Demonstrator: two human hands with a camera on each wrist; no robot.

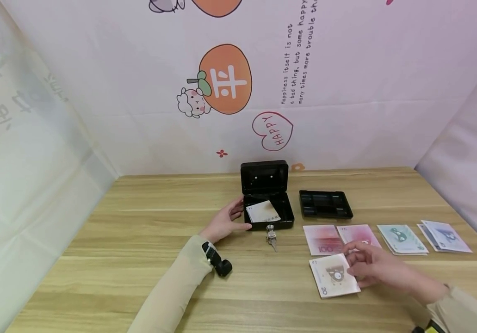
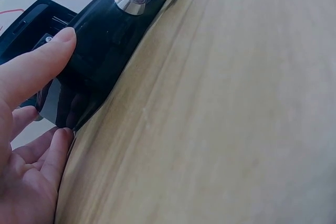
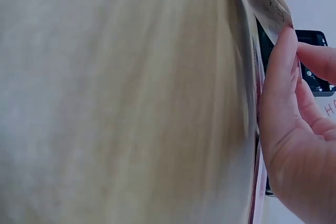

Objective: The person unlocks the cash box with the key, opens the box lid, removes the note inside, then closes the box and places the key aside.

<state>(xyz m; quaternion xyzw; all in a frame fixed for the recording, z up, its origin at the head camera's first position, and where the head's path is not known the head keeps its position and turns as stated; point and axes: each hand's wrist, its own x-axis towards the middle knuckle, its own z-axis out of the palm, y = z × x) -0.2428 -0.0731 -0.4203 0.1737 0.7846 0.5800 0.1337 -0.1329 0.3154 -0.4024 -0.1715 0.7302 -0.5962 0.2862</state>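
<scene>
1. Pinches the brown-tinted 20 note (image 1: 334, 282) by its right edge with the right hand (image 1: 381, 270), thumb on the printed face, fingers behind; cannot tell whether single or stacked.
2. Sits to the right of the cash box (image 1: 286, 225) and just on the near side of the red 100 note (image 1: 323, 240), above or against the wooden tabletop (image 1: 263, 296); cannot tell which.
3. Should handle as very light, thin and bendy, judging by the curve in the right wrist view; probably creases easily and slides on smooth wood.
4. Best taken along one edge, lightly, between thumb and fingertips, away from the corners.
5. Looks pale cream, with a dark motif in the middle and 20 at the near left corner.
6. Grips the cash box at its left front corner with the left hand (image 1: 223, 224), thumb at the front, fingers round the left side.
7. Seems stiff, smooth and heavier than paper; best held low by the walls, clear of the raised lid (image 1: 264, 177) and the keys (image 1: 272, 244) hanging at the front.
8. Looks glossy black and rectangular, with a pale note (image 1: 262, 211) lying askew inside.
</scene>
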